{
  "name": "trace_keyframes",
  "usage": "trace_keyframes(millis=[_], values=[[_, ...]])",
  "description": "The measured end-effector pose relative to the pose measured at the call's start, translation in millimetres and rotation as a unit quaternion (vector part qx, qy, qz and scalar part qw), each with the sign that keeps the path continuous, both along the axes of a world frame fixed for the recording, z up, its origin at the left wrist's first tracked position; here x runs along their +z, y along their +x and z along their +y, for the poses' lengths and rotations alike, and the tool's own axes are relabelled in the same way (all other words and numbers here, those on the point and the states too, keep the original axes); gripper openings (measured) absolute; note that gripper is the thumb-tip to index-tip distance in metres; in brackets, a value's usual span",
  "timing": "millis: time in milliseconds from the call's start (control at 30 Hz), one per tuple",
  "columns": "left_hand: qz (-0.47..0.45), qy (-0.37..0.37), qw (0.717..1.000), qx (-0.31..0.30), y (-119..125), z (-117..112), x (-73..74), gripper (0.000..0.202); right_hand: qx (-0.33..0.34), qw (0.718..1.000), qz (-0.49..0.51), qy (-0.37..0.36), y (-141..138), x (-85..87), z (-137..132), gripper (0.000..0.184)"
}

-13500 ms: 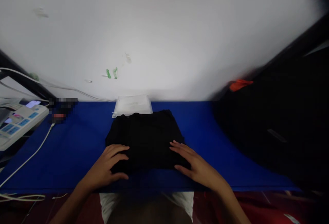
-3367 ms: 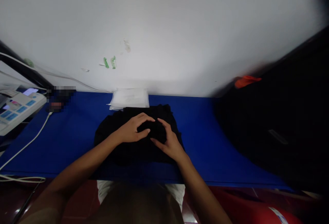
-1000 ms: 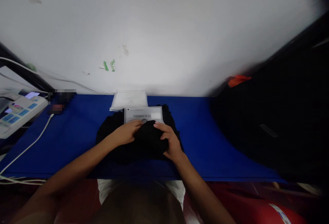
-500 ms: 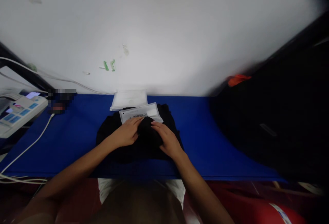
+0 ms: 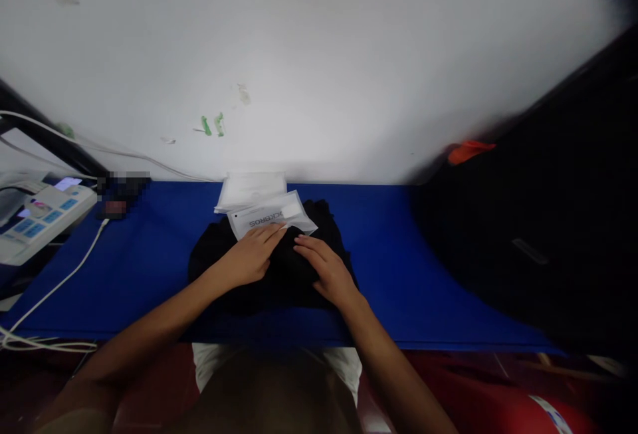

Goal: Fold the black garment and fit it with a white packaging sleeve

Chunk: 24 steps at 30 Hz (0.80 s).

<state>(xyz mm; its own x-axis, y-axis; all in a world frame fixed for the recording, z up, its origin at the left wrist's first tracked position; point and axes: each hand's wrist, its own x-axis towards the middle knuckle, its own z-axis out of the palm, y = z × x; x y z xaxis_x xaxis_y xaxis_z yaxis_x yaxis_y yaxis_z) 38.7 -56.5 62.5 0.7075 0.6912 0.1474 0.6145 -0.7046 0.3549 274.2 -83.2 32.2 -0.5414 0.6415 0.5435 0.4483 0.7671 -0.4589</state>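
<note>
Head view: we have both bare hands over a bundle of black cloth (image 5: 309, 291) that lies near the front edge of the blue table (image 5: 389, 254). Our left hand (image 5: 246, 254) reaches in with its fingers nearly straight and close together, their tips along the lower edge of a translucent pouch (image 5: 259, 213); we cannot tell whether they pinch it or the cloth below. Our right hand (image 5: 331, 273) rests on the cloth with its fingers a little apart and gently bent, thumb lower down, and we cannot tell if it has hold of a fold. The pouch (dark lettering on its face, a pale patch toward one end) sits tilted on the far part of the bundle, its upper edge overlapping a stack of white packets (image 5: 254, 185) by the wall (image 5: 319, 88). To our left we see a power strip (image 5: 47, 224) and a white cable (image 5: 64, 286); to our right, a large dark mass (image 5: 558, 221) with an orange piece (image 5: 469, 151) at its edge
</note>
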Motion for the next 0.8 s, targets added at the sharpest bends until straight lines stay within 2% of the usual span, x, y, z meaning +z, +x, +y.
trace_keyframes(millis=[100,167,300,433,600,667,800], values=[[0.002,-0.002,1.000,-0.031,0.1,0.5,-0.8,0.096,0.045,0.999,0.017,0.015,3.3,2.3,-0.8,0.050],[0.005,-0.008,0.999,-0.047,-0.2,-0.2,1.2,0.100,0.062,0.998,0.014,0.011,4.5,2.7,-0.5,0.049],[0.012,-0.013,0.997,-0.071,2.1,-5.3,11.6,0.102,0.051,0.997,-0.043,-0.024,0.8,1.5,1.8,0.065],[0.021,-0.012,0.996,-0.084,8.5,-11.1,18.7,0.101,-0.011,0.996,-0.079,-0.047,-7.2,-2.9,1.8,0.080],[0.012,-0.034,0.996,-0.077,15.9,-14.8,10.7,0.101,-0.117,0.989,-0.086,-0.042,-13.8,-11.1,-3.0,0.082],[0.004,-0.044,0.997,-0.071,21.2,-17.8,6.6,0.102,-0.161,0.980,-0.104,-0.049,-15.6,-16.0,-3.4,0.076],[-0.004,-0.063,0.997,-0.049,37.2,-25.6,3.5,0.101,-0.220,0.964,-0.127,-0.079,-18.7,-25.3,0.4,0.050]])
